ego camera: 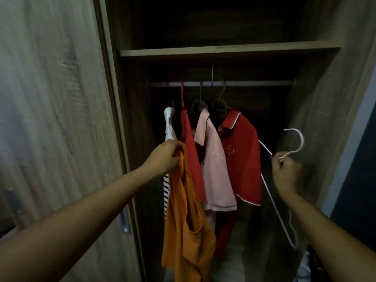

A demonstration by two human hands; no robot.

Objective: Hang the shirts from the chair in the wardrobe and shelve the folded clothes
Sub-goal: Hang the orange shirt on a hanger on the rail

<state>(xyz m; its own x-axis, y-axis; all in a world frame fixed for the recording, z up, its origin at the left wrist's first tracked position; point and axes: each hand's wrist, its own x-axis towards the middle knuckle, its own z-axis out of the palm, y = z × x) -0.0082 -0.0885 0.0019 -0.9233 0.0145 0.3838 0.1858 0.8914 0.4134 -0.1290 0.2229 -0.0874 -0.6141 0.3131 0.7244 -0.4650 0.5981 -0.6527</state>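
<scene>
My left hand (164, 157) grips an orange shirt (187, 220) by its top edge, and the shirt hangs down in front of the open wardrobe. My right hand (285, 171) holds a white hanger (293, 143) by the base of its hook, with the hanger's arm running down past my wrist. On the rail (244, 83) hang a white striped shirt (169, 127), a red shirt (190, 151), a pink shirt (215, 163) and a red polo shirt (242, 155). The white hanger is to the right of the red polo, off the rail.
A wooden shelf (230, 50) spans the wardrobe above the rail. The sliding door (57, 119) with a metal handle (125, 220) stands at the left. The wardrobe's right wall (329, 110) is close to my right hand. Dark clothes lie at the bottom right.
</scene>
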